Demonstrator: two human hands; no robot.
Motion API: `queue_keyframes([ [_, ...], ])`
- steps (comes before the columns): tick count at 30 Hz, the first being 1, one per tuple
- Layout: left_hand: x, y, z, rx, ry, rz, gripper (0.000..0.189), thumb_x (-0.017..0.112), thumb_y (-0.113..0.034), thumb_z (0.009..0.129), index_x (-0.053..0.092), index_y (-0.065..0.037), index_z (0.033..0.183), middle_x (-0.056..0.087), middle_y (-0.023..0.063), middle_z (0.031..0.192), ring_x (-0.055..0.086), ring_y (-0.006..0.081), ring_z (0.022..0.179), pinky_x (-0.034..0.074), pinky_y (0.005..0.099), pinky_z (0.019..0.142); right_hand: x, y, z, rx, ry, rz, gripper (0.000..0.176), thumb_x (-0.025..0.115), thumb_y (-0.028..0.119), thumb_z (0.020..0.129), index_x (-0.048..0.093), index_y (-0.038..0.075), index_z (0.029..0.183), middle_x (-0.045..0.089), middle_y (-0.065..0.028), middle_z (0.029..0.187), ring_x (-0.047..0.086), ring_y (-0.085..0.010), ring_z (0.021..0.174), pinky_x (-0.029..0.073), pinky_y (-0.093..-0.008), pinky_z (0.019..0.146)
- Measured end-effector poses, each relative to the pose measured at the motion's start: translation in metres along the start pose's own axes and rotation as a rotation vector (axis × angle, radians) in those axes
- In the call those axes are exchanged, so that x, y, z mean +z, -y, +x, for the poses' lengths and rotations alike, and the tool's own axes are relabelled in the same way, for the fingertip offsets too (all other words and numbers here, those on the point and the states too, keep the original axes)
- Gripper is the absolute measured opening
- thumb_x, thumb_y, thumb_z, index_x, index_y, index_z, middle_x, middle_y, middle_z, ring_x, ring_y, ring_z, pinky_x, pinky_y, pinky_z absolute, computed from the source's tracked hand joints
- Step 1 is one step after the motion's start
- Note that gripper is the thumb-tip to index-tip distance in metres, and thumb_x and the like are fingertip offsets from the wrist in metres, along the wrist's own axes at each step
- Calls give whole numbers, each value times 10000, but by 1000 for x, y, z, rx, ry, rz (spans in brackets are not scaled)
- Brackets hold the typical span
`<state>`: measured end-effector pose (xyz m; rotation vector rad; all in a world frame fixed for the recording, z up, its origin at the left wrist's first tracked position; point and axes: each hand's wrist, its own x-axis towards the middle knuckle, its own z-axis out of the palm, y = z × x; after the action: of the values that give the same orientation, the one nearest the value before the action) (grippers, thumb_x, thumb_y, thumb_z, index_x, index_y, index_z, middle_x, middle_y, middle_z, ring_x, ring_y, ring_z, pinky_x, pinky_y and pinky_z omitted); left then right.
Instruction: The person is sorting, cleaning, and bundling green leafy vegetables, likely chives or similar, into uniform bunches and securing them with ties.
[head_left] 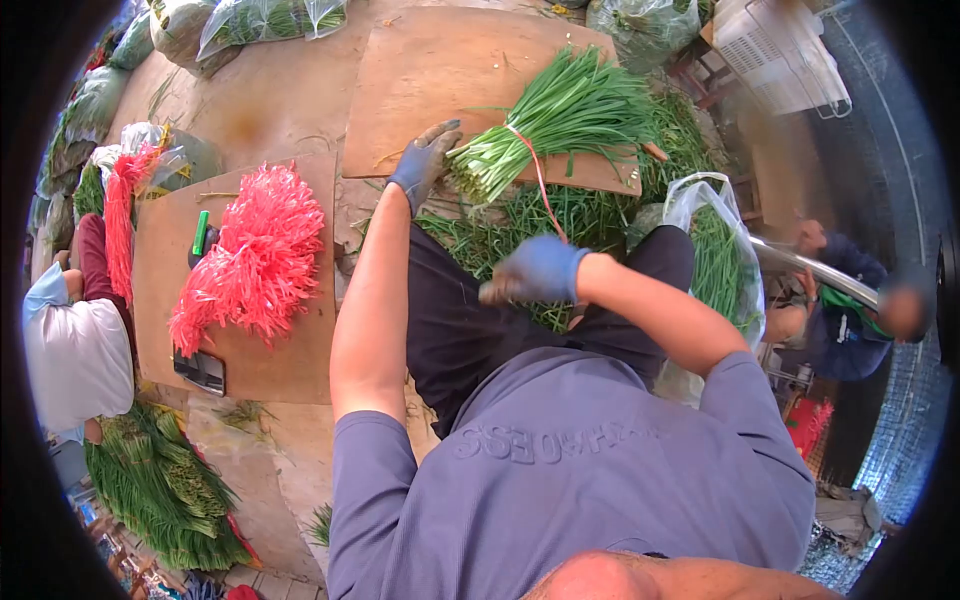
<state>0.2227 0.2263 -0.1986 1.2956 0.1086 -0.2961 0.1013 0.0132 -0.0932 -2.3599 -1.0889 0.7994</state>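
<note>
A bundle of green chives (560,120) lies on the wooden board, its pale cut ends toward my left hand. A pink plastic tie (540,185) goes round the stalks and runs down toward my lap. My left hand (425,165), in a blue-grey glove, is beside the cut ends with its fingers stretched out. My right hand (540,272), in a blue glove, is closed above my lap, where the tail of the tie reaches it. The fingertips of the right hand are slightly blurred.
Loose chives lie below the wooden board (420,70). At left, a second board (155,300) bears a pile of pink ties (260,255) and a phone (200,372). A plastic bag of chives (715,250) stands at right. People sit at both sides; more chive bundles (160,490) lie lower left.
</note>
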Motion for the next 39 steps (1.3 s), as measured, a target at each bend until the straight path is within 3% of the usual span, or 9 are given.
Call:
queue_keyframes([
  [4,0,6,-2,-5,-30,-54,437,565,-213,993,527,-26,1386,616,142,1305,595,191,1167,488,309,965,-34,-45,31,256,-623,-33,438,616,534,885,687,102,888,696,-144,857,676,-371,825,529,-469,719],
  [11,1,27,2,86,-19,-31,360,542,-139,1006,568,-14,1343,650,125,1239,608,173,1126,474,279,978,-40,-60,97,229,-493,-371,335,674,422,873,672,93,930,699,-142,876,682,-328,856,521,-441,731],
  [17,-2,25,0,72,-3,-47,391,540,-162,1004,545,-13,1365,631,131,1275,595,180,1158,459,298,1004,-64,-43,38,103,-343,869,267,626,299,954,636,35,914,600,-75,744,523,-153,672,451,-333,662],
  [20,-1,14,-3,22,-34,-87,413,558,-178,994,540,-4,1368,629,131,1285,591,188,1172,450,304,1017,-68,-11,-44,-436,-628,606,167,618,163,943,560,44,842,536,-38,691,529,-142,660,486,-347,704],
  [22,-2,8,-6,29,-53,-53,408,572,-177,987,553,5,1352,636,126,1275,589,189,1177,447,302,1019,-45,-30,-90,-428,-258,1513,201,663,198,922,602,6,918,591,-66,722,562,-152,667,518,-374,721],
  [27,-8,7,1,246,-61,244,323,577,-160,982,621,-20,1270,666,96,1222,597,156,1143,463,285,970,-13,-34,-96,424,-55,-308,302,666,317,926,660,94,1128,676,-95,780,669,-258,732,515,-352,696],
  [29,0,8,-7,288,-91,330,316,584,-175,980,628,-18,1250,670,96,1212,604,163,1137,466,297,970,-24,-40,-71,283,-331,268,296,638,321,937,668,98,1129,675,-161,840,676,-313,765,516,-387,690],
  [31,13,11,-18,310,-162,344,320,596,-199,973,631,-17,1234,674,109,1203,616,196,1134,471,322,977,-53,-29,-32,195,-601,69,298,634,324,927,670,100,1119,691,-145,877,677,-336,795,504,-439,695],
  [39,49,56,-27,374,-507,523,367,625,-248,946,632,-23,1236,635,184,1234,590,326,1171,445,392,1021,-82,-102,91,69,-417,-486,227,678,331,850,706,148,981,692,-143,937,662,-349,923,496,-479,817],
])
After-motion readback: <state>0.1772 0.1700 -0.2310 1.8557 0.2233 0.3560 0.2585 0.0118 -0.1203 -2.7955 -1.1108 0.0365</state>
